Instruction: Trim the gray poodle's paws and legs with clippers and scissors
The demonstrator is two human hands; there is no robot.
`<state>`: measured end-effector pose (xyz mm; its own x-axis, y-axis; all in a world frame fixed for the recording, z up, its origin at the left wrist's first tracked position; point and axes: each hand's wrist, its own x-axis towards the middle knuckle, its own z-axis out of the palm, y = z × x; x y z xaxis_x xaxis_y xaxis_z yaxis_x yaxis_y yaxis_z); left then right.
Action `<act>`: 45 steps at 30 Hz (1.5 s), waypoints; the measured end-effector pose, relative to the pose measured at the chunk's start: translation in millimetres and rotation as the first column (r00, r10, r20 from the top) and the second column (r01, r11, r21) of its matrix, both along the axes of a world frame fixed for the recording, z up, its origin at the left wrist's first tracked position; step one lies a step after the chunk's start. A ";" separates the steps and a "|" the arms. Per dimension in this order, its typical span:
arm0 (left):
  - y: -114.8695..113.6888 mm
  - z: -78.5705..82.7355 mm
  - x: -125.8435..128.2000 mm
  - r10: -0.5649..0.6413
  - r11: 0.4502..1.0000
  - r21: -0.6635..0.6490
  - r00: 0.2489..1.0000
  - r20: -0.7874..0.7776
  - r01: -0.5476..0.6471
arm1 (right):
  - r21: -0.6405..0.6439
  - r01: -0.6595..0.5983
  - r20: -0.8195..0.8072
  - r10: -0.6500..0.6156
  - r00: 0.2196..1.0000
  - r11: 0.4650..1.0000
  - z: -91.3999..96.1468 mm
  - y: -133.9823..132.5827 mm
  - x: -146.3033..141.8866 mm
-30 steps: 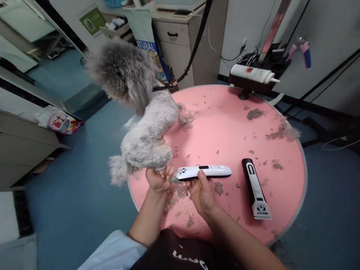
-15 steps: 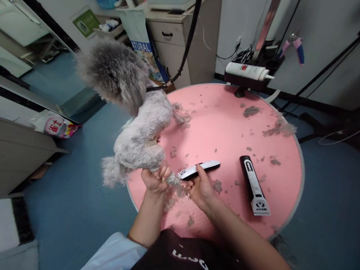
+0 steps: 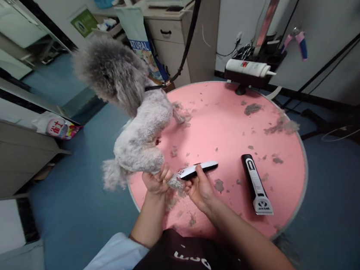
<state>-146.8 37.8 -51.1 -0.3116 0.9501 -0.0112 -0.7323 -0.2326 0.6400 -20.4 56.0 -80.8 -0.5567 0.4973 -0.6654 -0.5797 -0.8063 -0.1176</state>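
Your left grip point(image 3: 156, 181) is closed around the lower hind leg point(image 3: 153, 158) of the grey dog point(image 3: 145, 124), whose body lies just beyond and to the left of that grip. The furry paw point(image 3: 176, 183) pokes out on the right, between your two hands. Your right grip point(image 3: 200, 188) holds the small clipper point(image 3: 196, 170), thumb on top — its cutting end points left and meets the paw's fur, its other end slants away to the right. You can't tell whether the blade is cutting.

To the right of your right grip, well apart from it, the larger clipper point(image 3: 256, 186) lies on the pink surface point(image 3: 221, 118), blade end nearest you. Clumps of hair point(image 3: 219, 185) are scattered around both grips. Far beyond them, a white bottle point(image 3: 246, 67) lies on its side.
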 end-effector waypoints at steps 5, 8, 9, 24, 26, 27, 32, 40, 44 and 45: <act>0.5 -3.5 -0.8 -0.054 0.998 0.014 0.999 0.006 0.054 | 0.082 0.021 -0.019 -0.019 1.000 0.996 3.2 -3.9 -0.3; 0.5 -4.7 0.2 -0.076 0.997 -0.002 0.997 0.020 0.076 | 0.167 0.078 0.021 -0.082 0.996 0.983 4.8 -7.5 -1.5; 0.5 -4.6 0.9 -0.077 0.997 -0.004 0.997 0.022 0.077 | 0.200 0.104 0.036 -0.114 0.993 0.974 5.4 -8.9 -1.9; 6.2 10.3 7.3 0.063 0.975 -0.208 0.996 -0.069 -0.076 | 0.304 0.186 -0.043 -0.182 0.982 0.934 7.5 -13.4 1.6; 6.9 11.5 8.5 0.097 0.967 -0.231 0.993 -0.060 -0.108 | 0.346 0.202 -0.060 -0.193 0.979 0.916 9.5 -14.5 2.1; 7.2 12.4 9.4 0.128 0.959 -0.246 0.990 -0.058 -0.138 | 0.375 0.228 -0.048 -0.227 0.973 0.898 9.1 -15.1 2.5; 7.9 16.3 13.8 0.219 0.922 -0.321 0.975 -0.032 -0.217 | 0.639 0.226 0.015 -0.305 0.952 0.735 -4.2 -21.1 4.6; 11.1 22.4 17.9 0.225 0.908 -0.380 0.971 0.081 -0.178 | 0.819 0.129 0.038 -0.276 0.960 0.560 -7.6 -26.2 13.3; 14.3 29.3 21.7 0.233 0.888 -0.432 0.963 0.133 -0.155 | 0.913 0.006 0.116 -0.273 0.955 0.409 -0.4 -26.7 19.7; 15.3 31.0 22.6 0.227 0.890 -0.433 0.963 0.146 -0.144 | 0.920 -0.029 0.140 -0.259 0.956 0.391 1.3 -27.2 21.1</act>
<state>-124.2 53.1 -20.1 -0.4343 0.7705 -0.4666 -0.8176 -0.1198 0.5632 0.7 28.8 -79.4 -0.3513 0.9264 0.1356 -0.4960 -0.0613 -0.8661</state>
